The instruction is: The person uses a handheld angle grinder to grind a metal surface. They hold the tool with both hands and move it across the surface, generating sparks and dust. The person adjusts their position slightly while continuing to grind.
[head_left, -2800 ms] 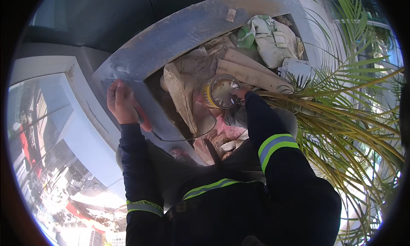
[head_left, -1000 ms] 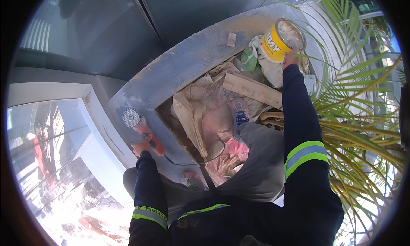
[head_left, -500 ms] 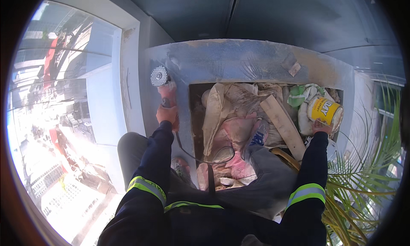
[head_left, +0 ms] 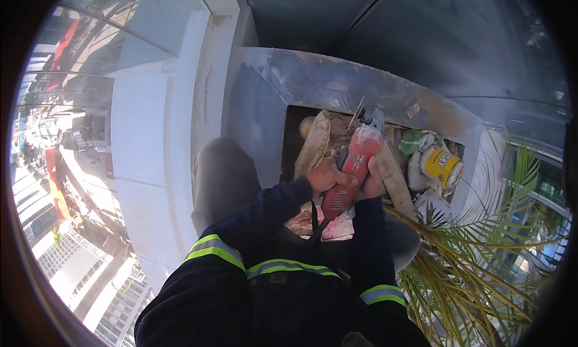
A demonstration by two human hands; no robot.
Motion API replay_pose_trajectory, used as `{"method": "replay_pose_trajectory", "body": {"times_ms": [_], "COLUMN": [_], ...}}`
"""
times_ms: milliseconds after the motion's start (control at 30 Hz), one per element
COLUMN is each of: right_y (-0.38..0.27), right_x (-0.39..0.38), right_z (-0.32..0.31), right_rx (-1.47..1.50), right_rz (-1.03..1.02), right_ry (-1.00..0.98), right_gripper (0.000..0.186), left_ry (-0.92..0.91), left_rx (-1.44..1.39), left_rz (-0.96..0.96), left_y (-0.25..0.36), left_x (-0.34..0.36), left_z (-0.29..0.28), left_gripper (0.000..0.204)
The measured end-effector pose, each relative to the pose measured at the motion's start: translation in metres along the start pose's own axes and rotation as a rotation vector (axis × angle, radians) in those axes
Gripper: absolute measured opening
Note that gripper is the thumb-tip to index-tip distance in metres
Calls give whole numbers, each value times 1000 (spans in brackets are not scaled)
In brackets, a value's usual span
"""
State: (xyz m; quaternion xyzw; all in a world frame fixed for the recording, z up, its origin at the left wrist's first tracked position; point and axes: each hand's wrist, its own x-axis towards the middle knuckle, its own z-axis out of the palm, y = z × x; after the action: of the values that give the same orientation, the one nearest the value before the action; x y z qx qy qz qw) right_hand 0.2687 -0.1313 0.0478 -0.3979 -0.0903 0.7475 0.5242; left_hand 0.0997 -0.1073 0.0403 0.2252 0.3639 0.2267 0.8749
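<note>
The power tool (head_left: pixel 355 166) is between the left hand (head_left: pixel 327 176) and the right hand (head_left: pixel 370 182), above the box (head_left: pixel 256 103). In the box, a folded sheet (head_left: pixel 315 143) lies left of the power tool and a board (head_left: pixel 395 179) right of it. Farther right, a can (head_left: pixel 441 166) sits on or against a sack (head_left: pixel 416 170). A wall (head_left: pixel 433 46) rises behind; a palm (head_left: pixel 475 263) spreads at the near right.

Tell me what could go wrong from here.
If the red power tool, held by the left hand and the right hand, ran now, it might snag the crumpled beige sheet nearby. The yellow can sits tilted by the pale sack and could tip further.
</note>
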Motion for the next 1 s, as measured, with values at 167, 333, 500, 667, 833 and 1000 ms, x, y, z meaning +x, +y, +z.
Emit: {"method": "replay_pose_trajectory", "body": {"times_ms": [167,333,500,667,833,1000], "right_y": [-10,-2,-17,-51,-54,-60], "right_x": [-13,-14,-19,-18,1,22], "right_z": [21,41,57,73,58,49], "right_rx": [-128,-40,-55,-97,-125,1], "right_rz": [-64,-122,-156,-79,-171,-163], "right_ry": [16,17,-71,-177,-61,-140], "right_gripper": [56,67,77,73,59,68], "left_ry": [246,323,282,347,412,511], "left_rx": [694,854,832,763,899,968], "left_rz": [295,213,282,413,400,341], "left_y": [6,29,39,40,45,50], "left_x": [-32,-64,-75,-64,-28,-7], "left_z": [24,30,34,49,59,67], "left_gripper": [112,120,121,119,115,108]}}
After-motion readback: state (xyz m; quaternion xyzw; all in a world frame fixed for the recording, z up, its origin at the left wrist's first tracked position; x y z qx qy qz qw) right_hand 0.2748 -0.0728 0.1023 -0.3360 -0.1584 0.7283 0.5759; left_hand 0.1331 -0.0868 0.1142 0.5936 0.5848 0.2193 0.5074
